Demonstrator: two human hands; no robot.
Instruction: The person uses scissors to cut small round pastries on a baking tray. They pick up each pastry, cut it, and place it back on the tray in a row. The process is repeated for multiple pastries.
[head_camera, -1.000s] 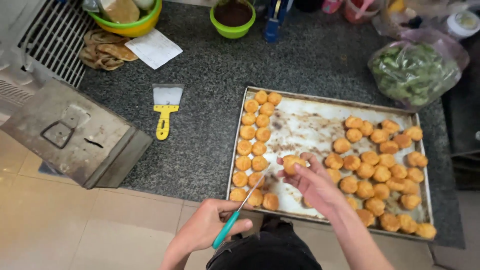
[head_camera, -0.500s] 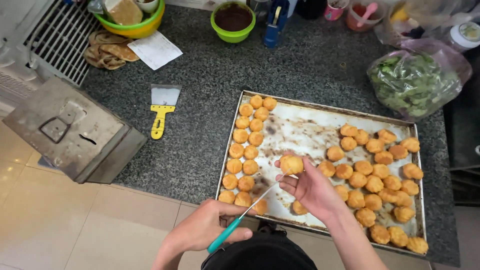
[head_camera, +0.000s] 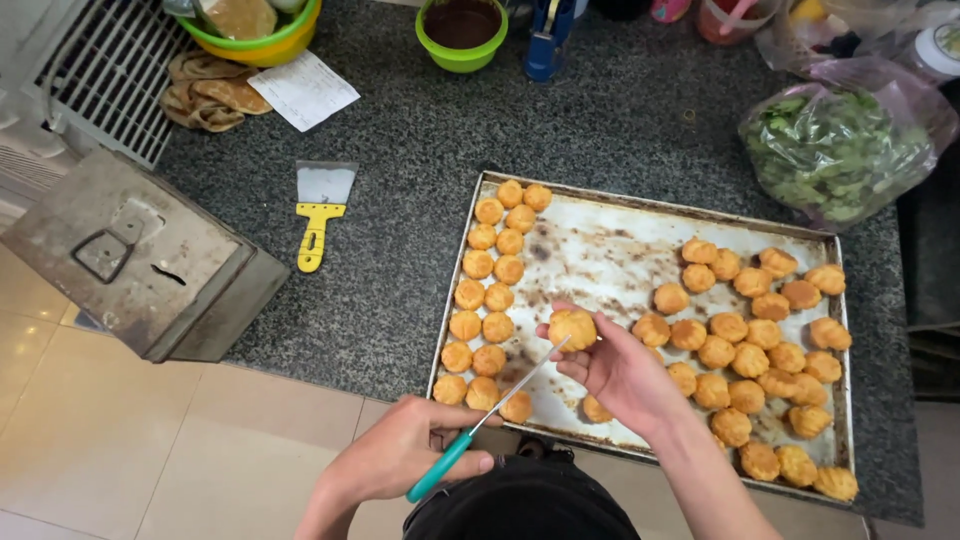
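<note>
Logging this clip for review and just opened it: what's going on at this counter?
A person stands over a baking tray of small golden pastry puffs on a dark granite counter. The right hand holds one puff above the tray, while the left hand grips a green-handled knife with its blade tip at that puff. Two columns of puffs sit along the tray's left side, a larger cluster on the right. A yellow-handled scraper lies nearby, untouched.

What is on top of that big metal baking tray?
The tray carries golden pastry puffs in two groups, left and right, with stained bare metal between. The right hand hides any puffs beneath it.
</note>
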